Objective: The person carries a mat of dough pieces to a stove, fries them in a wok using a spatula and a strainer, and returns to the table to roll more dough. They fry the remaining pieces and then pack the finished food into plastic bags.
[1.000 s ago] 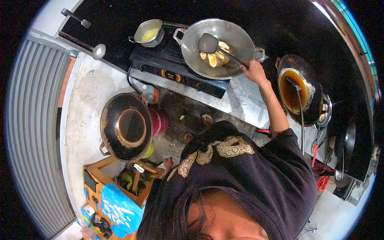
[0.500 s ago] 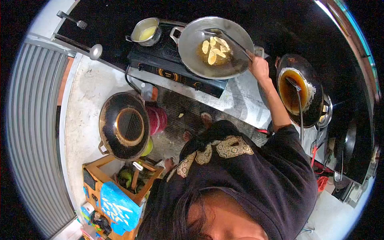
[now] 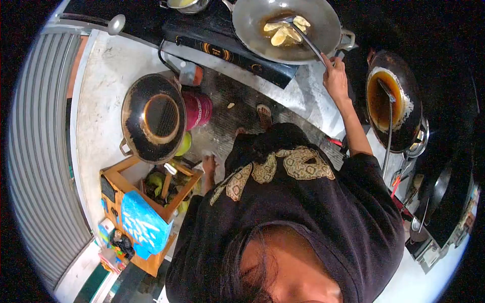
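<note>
My right hand [image 3: 335,78] is closed around the handle of a metal spatula [image 3: 309,41]. The spatula's head rests among pale yellow slices [image 3: 283,35] lying in oil inside a big grey wok [image 3: 252,30]. That wok sits on a black gas stove [image 3: 227,53]. Low at my side hangs my left hand [image 3: 209,164], near a wooden frame stand [image 3: 183,198]. Its fingers look loosely apart and no object shows in them, though it appears small.
To the right, a dark wok [image 3: 376,81] holds brown oil and another spatula [image 3: 389,116]. On the left ledge stands an empty blackened wok [image 3: 132,108]. A pot [image 3: 189,6] is cut off by the top edge. A ladle [image 3: 116,24] lies upper left.
The view has tilted, so the stove and wok sit higher in the frame. The spatula's head has moved into the slices, which are now bunched differently. More of my left hand shows.
</note>
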Tool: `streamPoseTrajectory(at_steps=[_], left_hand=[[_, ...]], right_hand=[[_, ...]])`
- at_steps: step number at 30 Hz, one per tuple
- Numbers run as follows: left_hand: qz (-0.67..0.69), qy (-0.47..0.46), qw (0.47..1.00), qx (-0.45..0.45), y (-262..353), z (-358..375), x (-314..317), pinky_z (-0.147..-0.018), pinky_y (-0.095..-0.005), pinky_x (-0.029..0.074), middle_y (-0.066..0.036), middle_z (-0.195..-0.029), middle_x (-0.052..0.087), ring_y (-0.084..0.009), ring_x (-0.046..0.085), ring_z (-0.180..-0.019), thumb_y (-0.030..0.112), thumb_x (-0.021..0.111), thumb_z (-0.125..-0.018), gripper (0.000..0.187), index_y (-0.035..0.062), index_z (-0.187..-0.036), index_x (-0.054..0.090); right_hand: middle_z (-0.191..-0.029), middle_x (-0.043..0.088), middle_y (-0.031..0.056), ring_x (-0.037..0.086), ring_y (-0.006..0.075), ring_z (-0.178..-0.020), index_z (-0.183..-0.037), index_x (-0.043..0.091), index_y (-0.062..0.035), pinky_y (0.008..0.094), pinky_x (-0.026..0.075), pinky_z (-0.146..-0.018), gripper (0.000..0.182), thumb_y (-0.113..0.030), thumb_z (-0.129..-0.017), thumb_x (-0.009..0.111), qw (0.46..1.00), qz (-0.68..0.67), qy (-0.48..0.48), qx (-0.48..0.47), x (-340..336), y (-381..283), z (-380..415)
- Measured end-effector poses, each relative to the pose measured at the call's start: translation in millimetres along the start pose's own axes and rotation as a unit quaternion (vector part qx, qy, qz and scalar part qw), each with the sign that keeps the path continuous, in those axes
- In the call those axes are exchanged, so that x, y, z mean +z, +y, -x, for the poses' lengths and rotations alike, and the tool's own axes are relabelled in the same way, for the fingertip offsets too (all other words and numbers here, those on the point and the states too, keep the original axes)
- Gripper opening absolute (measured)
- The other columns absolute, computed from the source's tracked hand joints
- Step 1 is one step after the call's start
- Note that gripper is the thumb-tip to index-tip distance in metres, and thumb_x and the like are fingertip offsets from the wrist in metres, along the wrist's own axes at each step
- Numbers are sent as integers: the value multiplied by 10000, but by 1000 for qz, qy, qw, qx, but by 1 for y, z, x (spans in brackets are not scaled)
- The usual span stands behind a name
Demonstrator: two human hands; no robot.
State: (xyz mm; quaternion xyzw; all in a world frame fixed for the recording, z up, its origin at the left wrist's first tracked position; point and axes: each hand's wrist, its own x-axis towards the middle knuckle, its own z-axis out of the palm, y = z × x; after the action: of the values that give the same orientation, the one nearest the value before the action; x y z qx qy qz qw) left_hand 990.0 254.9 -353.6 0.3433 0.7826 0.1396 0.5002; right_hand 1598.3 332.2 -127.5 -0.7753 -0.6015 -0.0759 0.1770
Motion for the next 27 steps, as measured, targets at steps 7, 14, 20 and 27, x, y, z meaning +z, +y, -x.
streamPoseTrajectory(at_steps=[7, 14, 20, 27], left_hand=[[40, -99, 991, 86, 56, -8, -5, -542, -309, 466, -48, -719, 517, -156, 513, -606, 219, 582, -827, 199, 29, -848, 522], [9, -263, 941, 211, 83, -27, 1, -584, -279, 427, -7, -762, 469, -110, 459, -654, 157, 589, -834, 157, 48, -893, 492], [8, -505, 849, 154, 142, 106, 74, -645, -248, 399, 21, -836, 499, -91, 467, -730, 114, 566, -852, 67, 91, -900, 525], [-156, -664, 730, 45, 169, 227, 146, -665, -235, 426, 11, -853, 549, -82, 527, -751, 119, 617, -837, 136, 113, -882, 489]], right_hand=[[-1077, 564, 212, 509, 366, -1063, -1266, 519, -116, 411, 432, -922, 572, 48, -718, 515, 998, 14, -28, 53, 4, -8, 18], [-748, 595, 138, 601, 337, -797, -749, 583, -69, 442, 470, -713, 182, -239, -776, 640, 977, -136, 158, 40, -81, -94, 72], [-798, 640, 158, 634, 302, -739, -926, 652, -83, 362, 507, -653, 160, -211, -850, 595, 914, -298, 121, 245, -28, -178, 264], [-980, 670, 112, 630, 173, -829, -1148, 602, -13, 326, 501, -772, 481, -410, -880, 561, 536, -584, 81, 604, -35, -211, 420]])
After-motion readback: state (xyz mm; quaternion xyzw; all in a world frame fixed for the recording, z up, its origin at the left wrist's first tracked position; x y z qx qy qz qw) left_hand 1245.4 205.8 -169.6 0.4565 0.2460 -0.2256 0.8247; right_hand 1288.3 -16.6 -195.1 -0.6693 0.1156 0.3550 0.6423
